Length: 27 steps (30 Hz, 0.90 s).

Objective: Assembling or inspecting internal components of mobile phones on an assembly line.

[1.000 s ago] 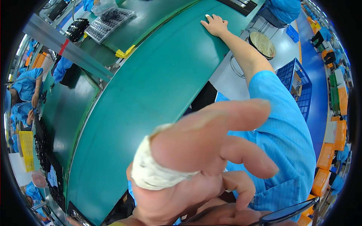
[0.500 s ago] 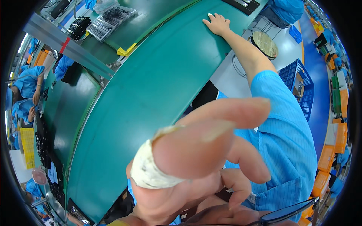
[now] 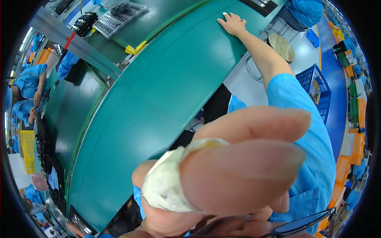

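Note:
My left hand (image 3: 234, 170) is raised very close in front, large and partly blurred. White tape (image 3: 164, 186) is wrapped around one of its digits. The thumb and a finger stretch toward the right, and nothing shows between them; the other fingers are mostly hidden behind. Far off at the upper right, my right hand (image 3: 233, 25) lies palm down on the green work surface (image 3: 151, 91), fingers spread, holding nothing. Near that hand, a black tray (image 3: 262, 5) with light pieces lies at the far end.
A metal post (image 3: 75, 43) stands at the left beside yellow tape (image 3: 135, 48). Beyond it is a grey parts tray (image 3: 119, 19). A blue basket (image 3: 323, 95) and a round stool (image 3: 281, 47) stand right of the table. Co-workers in blue sit at the left and far right.
My left hand has come closer and shifted right, its fingers now covering more of my sleeve. My right hand stays on the table; the whole view has shifted slightly.

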Available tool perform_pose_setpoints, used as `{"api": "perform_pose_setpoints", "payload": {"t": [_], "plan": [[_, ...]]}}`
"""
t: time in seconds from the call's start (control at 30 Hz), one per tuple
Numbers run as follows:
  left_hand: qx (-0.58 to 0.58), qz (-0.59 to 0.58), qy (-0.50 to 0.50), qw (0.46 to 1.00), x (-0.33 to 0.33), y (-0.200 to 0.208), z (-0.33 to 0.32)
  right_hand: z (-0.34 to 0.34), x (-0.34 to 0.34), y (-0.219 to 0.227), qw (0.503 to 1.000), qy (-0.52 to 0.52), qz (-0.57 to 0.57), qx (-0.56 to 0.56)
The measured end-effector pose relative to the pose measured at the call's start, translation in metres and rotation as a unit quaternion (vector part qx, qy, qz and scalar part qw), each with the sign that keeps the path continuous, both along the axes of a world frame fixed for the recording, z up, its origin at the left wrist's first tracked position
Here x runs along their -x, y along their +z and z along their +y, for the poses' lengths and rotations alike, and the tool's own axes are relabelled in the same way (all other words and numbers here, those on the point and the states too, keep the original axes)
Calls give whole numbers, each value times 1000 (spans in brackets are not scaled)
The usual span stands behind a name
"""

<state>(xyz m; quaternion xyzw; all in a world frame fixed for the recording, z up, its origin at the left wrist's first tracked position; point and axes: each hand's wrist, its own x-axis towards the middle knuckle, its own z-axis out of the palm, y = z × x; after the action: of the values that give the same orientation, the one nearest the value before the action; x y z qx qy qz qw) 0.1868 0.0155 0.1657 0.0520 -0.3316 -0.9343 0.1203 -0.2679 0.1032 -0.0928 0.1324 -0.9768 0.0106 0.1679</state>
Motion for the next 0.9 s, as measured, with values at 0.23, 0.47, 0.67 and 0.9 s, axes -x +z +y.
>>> {"api": "perform_pose_setpoints", "payload": {"t": [0.23, 0.47, 0.67, 0.9], "plan": [[-8, 41, -9, 999, 17, -4, -19, 0, -1, 1, 1000, 4, 2, 6], [-7, 72, -27, 997, -35, -9, -13, 0, 1, 3, 1000, 5, 2, 6], [-13, 104, -48, 993, -9, -12, -30, -3, -1, 6, 1000, 3, 1, 6], [-38, 164, -149, 974, 6, -23, -52, 2, -2, 3, 1000, -11, -13, 15]]}}
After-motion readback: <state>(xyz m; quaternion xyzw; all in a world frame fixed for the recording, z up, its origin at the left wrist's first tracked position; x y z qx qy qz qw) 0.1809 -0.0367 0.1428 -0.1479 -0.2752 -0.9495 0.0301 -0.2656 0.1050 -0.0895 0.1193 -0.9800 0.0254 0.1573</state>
